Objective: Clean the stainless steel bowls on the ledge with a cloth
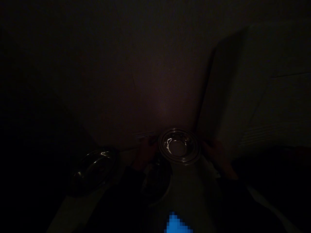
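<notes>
The view is very dark. A shiny round metal bowl (pixel 178 147), with several rings at its rim like nested bowls, is at the lower middle. My left hand (pixel 145 152) grips its left edge, and my right hand (pixel 217 154) is at the right edge, fingers closed on the rim as far as the dark lets me see. Below and left of it, partly behind my left forearm, lies a dark round dish (pixel 157 181). Another shiny metal bowl (pixel 97 168) rests further left.
A large pale box-like panel (pixel 243 81) stands on the right, with slats low on it. Behind the bowls rises a plain wall (pixel 145 71). A pale surface (pixel 189 191) runs beneath the bowls. A blue pixelated patch (pixel 177 225) shows at the bottom edge.
</notes>
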{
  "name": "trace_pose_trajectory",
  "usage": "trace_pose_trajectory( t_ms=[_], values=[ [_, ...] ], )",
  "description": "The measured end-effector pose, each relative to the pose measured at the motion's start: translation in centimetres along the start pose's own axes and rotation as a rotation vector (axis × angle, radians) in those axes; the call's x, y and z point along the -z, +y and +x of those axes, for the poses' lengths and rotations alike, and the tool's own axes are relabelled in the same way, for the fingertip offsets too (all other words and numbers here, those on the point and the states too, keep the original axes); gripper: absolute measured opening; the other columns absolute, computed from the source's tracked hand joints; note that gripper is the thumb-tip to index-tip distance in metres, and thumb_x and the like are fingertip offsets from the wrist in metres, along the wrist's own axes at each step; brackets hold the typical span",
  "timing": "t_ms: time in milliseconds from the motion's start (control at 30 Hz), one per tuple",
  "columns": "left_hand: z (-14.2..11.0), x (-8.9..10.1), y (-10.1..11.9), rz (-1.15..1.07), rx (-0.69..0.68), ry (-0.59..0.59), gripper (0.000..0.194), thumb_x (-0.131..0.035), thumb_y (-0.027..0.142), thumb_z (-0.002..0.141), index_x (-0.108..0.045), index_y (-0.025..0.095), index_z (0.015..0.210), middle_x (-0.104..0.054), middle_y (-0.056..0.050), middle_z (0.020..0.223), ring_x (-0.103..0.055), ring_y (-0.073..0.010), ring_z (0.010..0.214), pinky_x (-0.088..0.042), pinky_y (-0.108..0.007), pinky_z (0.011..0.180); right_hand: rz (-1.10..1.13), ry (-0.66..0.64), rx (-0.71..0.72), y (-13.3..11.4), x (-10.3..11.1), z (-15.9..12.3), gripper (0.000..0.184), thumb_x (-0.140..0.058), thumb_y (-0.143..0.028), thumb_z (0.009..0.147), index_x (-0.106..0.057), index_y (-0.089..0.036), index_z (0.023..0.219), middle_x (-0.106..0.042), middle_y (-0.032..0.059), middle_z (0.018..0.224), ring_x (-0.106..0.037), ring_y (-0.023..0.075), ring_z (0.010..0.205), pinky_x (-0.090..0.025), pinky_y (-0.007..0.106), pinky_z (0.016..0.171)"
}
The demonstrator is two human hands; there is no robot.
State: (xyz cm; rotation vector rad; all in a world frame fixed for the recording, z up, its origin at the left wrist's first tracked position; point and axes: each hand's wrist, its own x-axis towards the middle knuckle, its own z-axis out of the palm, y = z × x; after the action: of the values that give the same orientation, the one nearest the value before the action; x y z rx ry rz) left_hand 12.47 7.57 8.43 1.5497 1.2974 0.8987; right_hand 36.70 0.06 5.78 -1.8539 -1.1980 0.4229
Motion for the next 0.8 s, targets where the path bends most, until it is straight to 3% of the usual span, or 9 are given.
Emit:
trace_pose_trajectory(
  t_ms=[133, 233, 367, 500, 800],
  values=[
    [-1.8, 2.3, 0.8, -0.055, 0.049, 0.026, 0.036, -0.060, 0.024, 0.080, -0.065, 0.009, 0.113, -0.070, -0.013, 0.112, -0.068, -0.0239, 0.099, -0.053, -0.035, 0.086, 0.082, -0.051, -0.015, -1.6, -0.2, -0.7, 0.044, -0.046, -0.045, 0.078, -0.072, -0.012, 0.089, -0.072, 0.0093, 0.070, -0.063, 0.0206, 0.058, -0.045, 0.027, 0.048],
    [-3.3, 4.4, 1.1, -0.044, 0.102, 0.038, 0.039, -0.061, 0.028, 0.080, -0.065, 0.011, 0.115, -0.070, -0.012, 0.113, -0.068, -0.0233, 0.096, -0.054, -0.034, 0.082, 0.123, -0.121, -0.005, -3.1, -0.6, -1.1, 0.043, -0.047, -0.046, 0.077, -0.072, -0.012, 0.086, -0.066, 0.0057, 0.059, -0.056, 0.0162, 0.046, -0.040, 0.025, 0.041],
    [-5.2, 6.9, 0.9, -0.016, 0.070, 0.105, 0.035, -0.063, 0.027, 0.079, -0.068, 0.011, 0.110, -0.072, -0.010, 0.110, -0.068, -0.0208, 0.098, -0.054, -0.028, 0.081, 0.119, -0.209, 0.026, -5.1, -1.2, -1.8, 0.036, -0.048, -0.043, 0.075, -0.070, -0.015, 0.075, -0.062, 0.0033, 0.053, -0.053, 0.0144, 0.044, -0.037, 0.023, 0.039],
    [-7.1, 8.7, 0.4, -0.002, 0.134, 0.167, 0.031, -0.063, 0.027, 0.079, -0.071, 0.013, 0.106, -0.074, -0.007, 0.103, -0.070, -0.0191, 0.089, -0.055, -0.026, 0.077, 0.090, -0.267, 0.067, -6.4, -2.0, -3.0, 0.034, -0.049, -0.044, 0.075, -0.069, -0.016, 0.070, -0.063, 0.0038, 0.054, -0.056, 0.0155, 0.048, -0.038, 0.023, 0.040],
    [-9.1, 9.8, -3.2, -0.078, 0.160, 0.249, 0.023, -0.065, 0.022, 0.078, -0.073, 0.015, 0.098, -0.074, -0.006, 0.105, -0.069, -0.0194, 0.096, -0.054, -0.027, 0.083, -0.007, -0.335, 0.154, -6.4, -4.4, -4.5, 0.031, -0.049, -0.043, 0.076, -0.069, -0.019, 0.070, -0.067, 0.0032, 0.059, -0.058, 0.0165, 0.050, -0.045, 0.025, 0.047]
  ],
)
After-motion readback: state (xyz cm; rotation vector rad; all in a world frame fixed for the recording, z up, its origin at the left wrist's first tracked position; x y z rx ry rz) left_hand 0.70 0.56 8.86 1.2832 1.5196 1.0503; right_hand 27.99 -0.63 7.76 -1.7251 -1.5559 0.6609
